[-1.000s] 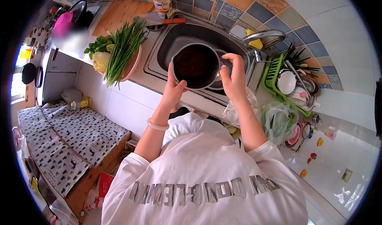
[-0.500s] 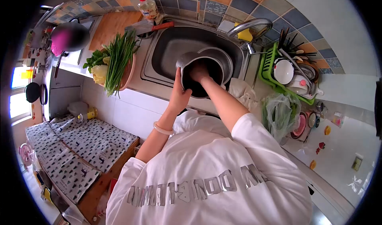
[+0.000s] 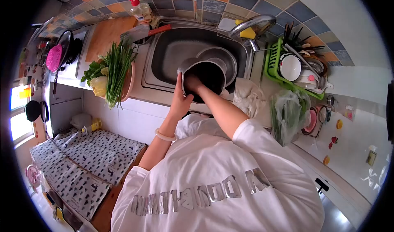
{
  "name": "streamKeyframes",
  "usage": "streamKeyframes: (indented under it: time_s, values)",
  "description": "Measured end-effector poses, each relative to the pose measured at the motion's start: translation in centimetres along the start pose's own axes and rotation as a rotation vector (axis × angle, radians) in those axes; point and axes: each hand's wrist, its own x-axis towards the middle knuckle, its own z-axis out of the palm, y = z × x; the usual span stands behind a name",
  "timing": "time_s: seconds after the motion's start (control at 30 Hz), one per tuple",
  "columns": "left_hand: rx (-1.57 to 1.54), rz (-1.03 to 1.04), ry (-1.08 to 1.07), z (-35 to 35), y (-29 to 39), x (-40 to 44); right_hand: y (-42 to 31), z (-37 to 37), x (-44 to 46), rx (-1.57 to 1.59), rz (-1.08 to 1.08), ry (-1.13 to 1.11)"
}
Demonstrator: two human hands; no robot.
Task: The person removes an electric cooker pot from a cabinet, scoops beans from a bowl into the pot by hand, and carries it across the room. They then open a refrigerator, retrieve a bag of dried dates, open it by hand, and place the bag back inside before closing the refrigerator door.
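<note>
A deep metal pot with a dark inside is tipped toward me at the near edge of the sink. My left hand is closed on its left rim, thumb at the front and fingers along the outer wall. My right hand reaches into the pot near its left inner wall; its fingers are lost in the dark, so what they touch is hidden. Behind the pot, a wide metal basin rests in the sink. A beige cloth lies on the counter right of the pot.
The faucet arches over the sink's back right. A cleaver lies by the cutting board. Chives top a pink bowl at left. A green dish rack and a plastic bag stand at right.
My right hand has shifted left and toward me inside the pot. My left hand keeps its hold on the rim. The whole view has moved slightly.
</note>
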Motion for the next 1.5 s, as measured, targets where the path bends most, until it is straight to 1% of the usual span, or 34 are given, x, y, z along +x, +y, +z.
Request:
streamKeyframes:
  time_s: [0.07,0.17,0.23,0.3,0.37,0.4,0.5,0.53,0.63,0.77,0.83,0.93,1.03,1.17,1.23,1.27,1.37,1.5]
  values:
    - [-0.043,-0.081,-0.032,-0.2,1.9,0.1,-1.8,-2.0,-1.2,0.271,0.187,0.011]
    - [-0.124,-0.198,-0.034,-0.6,2.2,0.6,-1.9,-4.9,-1.3,0.464,0.506,-0.044]
    - [-0.166,-0.274,-0.028,-0.8,1.6,1.0,-3.1,-6.5,-3.5,0.846,0.523,0.119]
    - [-0.183,-0.349,-0.019,-1.3,1.0,1.2,-3.3,-8.0,-4.7,1.075,0.508,0.028]
    - [-0.195,-0.381,-0.016,-1.5,0.5,1.3,-2.9,-9.2,-5.2,1.335,0.506,-0.083]
    - [-0.194,-0.404,-0.019,-1.6,0.5,1.4,-4.4,-10.1,-6.5,1.407,0.517,-0.071]
    - [-0.242,-0.456,-0.039,-1.7,0.6,1.6,-4.0,-10.3,-7.4,1.616,0.468,-0.158]
    - [-0.267,-0.471,-0.048,-1.8,0.7,1.6,-4.0,-10.5,-7.9,1.685,0.422,-0.195]
    - [-0.328,-0.464,-0.085,-2.0,0.5,1.5,-5.7,-11.7,-9.7,1.699,0.351,-0.19]
    - [-0.312,-0.4,-0.107,-2.3,-0.5,1.7,-7.7,-14.6,-11.4,1.634,0.249,-0.166]
    - [-0.321,-0.376,-0.114,-2.5,-1.0,1.7,-7.4,-15.7,-11.6,1.605,0.198,-0.163]
    - [-0.331,-0.374,-0.119,-2.8,-0.9,1.7,-7.8,-17.4,-12.4,1.564,0.156,-0.1]
    - [-0.371,-0.392,-0.075,-2.8,-0.9,1.7,-8.0,-18.1,-12.7,1.568,0.131,-0.054]
    - [-0.382,-0.423,-0.126,-3.0,-0.5,2.1,-8.1,-17.3,-12.3,1.54,0.067,-0.06]
    - [-0.402,-0.434,-0.139,-3.0,-0.1,2.2,-8.4,-16.2,-11.8,1.476,0.058,-0.028]
    - [-0.391,-0.441,-0.128,-2.9,0.2,2.2,-8.4,-15.7,-11.5,1.439,0.058,-0.015]
    - [-0.376,-0.451,-0.112,-2.7,1.3,2.1,-7.6,-13.8,-10.5,1.304,-0.061,0.062]
    - [-0.375,-0.443,-0.117,-3.0,2.3,1.9,-7.3,-13.4,-10.5,1.109,-0.041,0.109]
